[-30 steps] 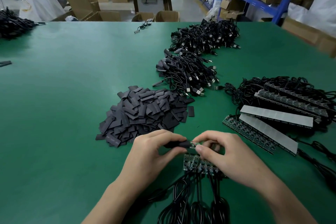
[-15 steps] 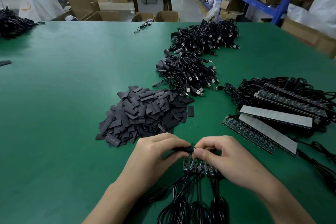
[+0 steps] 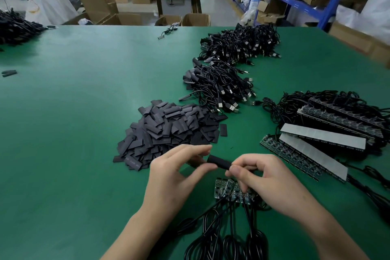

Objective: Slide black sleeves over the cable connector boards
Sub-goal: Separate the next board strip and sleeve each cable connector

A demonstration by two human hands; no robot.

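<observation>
Black sleeve [image 3: 219, 161]: right hand [image 3: 266, 181] pinches one end, left hand [image 3: 177, 175] holds other

The sleeve [image 3: 219, 161] now shows whole in the gap between the hands. Half a second ago the fingertips had closed over it, and before that a bare end of board stuck out of it on the right; that end is gone from sight. The right hand [image 3: 266, 179] has drawn back to the right and pinches the sleeve's right end. The left hand [image 3: 177, 177] has loosened a little, thumb under the left end and forefinger just above it.
</observation>
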